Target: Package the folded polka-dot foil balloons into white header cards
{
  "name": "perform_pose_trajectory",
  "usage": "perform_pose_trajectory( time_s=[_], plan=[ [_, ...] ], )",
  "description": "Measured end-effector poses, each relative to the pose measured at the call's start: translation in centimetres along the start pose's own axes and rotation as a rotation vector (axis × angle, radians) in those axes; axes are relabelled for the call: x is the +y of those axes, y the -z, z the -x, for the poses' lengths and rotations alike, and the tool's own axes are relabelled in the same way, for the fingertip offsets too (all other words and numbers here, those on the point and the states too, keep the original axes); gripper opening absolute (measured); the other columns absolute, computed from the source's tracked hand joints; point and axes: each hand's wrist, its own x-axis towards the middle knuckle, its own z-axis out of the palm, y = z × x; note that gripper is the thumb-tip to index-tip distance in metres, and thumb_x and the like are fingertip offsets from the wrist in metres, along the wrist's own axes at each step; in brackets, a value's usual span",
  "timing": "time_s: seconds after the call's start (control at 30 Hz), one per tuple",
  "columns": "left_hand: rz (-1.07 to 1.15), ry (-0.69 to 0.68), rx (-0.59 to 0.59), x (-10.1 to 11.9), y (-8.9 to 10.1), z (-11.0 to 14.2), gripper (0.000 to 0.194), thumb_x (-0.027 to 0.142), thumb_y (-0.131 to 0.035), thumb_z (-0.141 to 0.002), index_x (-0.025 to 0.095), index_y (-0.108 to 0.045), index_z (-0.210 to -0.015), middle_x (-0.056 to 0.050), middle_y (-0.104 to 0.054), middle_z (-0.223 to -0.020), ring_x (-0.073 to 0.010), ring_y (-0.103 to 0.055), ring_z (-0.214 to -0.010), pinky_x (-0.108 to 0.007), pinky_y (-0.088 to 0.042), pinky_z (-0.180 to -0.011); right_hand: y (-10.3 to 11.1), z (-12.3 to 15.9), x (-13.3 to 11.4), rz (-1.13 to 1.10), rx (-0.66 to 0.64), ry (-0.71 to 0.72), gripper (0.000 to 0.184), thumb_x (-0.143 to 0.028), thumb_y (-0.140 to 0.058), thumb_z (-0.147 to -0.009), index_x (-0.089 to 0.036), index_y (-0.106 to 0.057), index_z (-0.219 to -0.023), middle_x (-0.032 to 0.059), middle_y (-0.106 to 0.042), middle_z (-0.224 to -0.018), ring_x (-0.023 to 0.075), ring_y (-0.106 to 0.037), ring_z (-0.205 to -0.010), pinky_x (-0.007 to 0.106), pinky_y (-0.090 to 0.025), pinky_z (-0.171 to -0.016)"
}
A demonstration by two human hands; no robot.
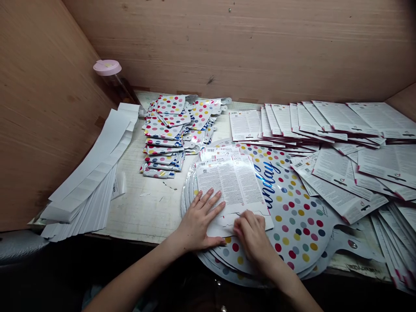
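Blue script (pixel 267 182) reads "unday" on dotted foil balloon (pixel 295 221).

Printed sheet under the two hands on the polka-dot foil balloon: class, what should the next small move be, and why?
Probably the right hand should smooth the printed sheet's lower edge flat against the balloon: its fingers rest at that edge, and the left hand lies flat on the sheet, steadying it.

Soft, even light (edges slightly bowed)

A workbench (pixel 143 208) holds stacked polka-dot foil balloons (pixel 164 134).
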Motion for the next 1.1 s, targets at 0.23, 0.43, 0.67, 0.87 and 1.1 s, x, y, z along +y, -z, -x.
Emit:
perform_pose_trajectory(
  time_s=[0.23, 0.43, 0.67, 0.87, 1.1],
  plan=[
    [-0.068, -0.364, 0.138, -0.6, 0.0, 0.6, 0.065, 0.054, -0.058, -0.087, 0.005, -0.054, -0.13, -0.021, -0.058, -0.134, -0.0406, -0.04, -0.136, -0.064, -0.033, -0.109, 5.7, 4.9, 0.6, -0.009, -0.256, 0.084, 0.019, -0.029, -0.056, -0.094, -0.021, -0.05, -0.078, 0.0037, -0.057, -0.079, 0.0181, -0.052, -0.068, 0.03, -0.041, -0.06],
    [0.033, -0.239, 0.357, 1.5, -1.0, 2.2, 0.014, 0.017, -0.056, -0.093, 0.012, -0.062, -0.104, -0.007, -0.071, -0.091, -0.0211, -0.065, -0.097, -0.039, -0.055, -0.09, 1.4, 0.8, -0.4, -0.026, -0.059, 0.234, 0.023, -0.016, -0.053, -0.094, -0.016, -0.055, -0.117, 0.0118, -0.062, -0.103, 0.0265, -0.053, -0.095, 0.041, -0.046, -0.08],
    [-0.07, 0.459, 0.494, 3.8, -1.8, 0.7, 0.03, 0.025, -0.058, -0.091, 0.011, -0.052, -0.118, -0.014, -0.058, -0.1, -0.0272, -0.055, -0.09, -0.044, -0.053, -0.074, -1.7, -0.6, -0.4, -0.044, 0.2, -0.342, 0.022, -0.04, -0.051, -0.096, -0.018, -0.052, -0.098, 0.009, -0.055, -0.089, 0.0258, -0.051, -0.085, 0.042, -0.046, -0.075],
    [0.263, 0.755, 0.409, 3.3, -0.1, 0.8, 0.028, 0.047, -0.063, -0.084, 0.021, -0.052, -0.083, -0.007, -0.058, -0.083, -0.03, -0.057, -0.085, -0.047, -0.051, -0.075, -1.5, -0.7, -1.6, -0.168, 0.276, -0.656, 0.045, -0.064, -0.064, -0.078, -0.022, -0.052, -0.089, 0.0083, -0.054, -0.092, 0.0302, -0.05, -0.088, 0.05, -0.042, -0.08],
    [0.764, 0.668, 0.36, 4.5, 1.2, -3.5, 0.051, 0.055, -0.044, -0.093, 0.019, -0.046, -0.129, -0.012, -0.063, -0.104, -0.0274, -0.063, -0.094, -0.043, -0.053, -0.081, 7.1, -6.9, 3.0, -0.826, 0.413, -0.727, 0.04, -0.047, -0.07, -0.081, -0.02, -0.053, -0.106, -0.0025, -0.062, -0.058, 0.0142, -0.056, -0.045, 0.026, -0.041, -0.045]
  ],
)
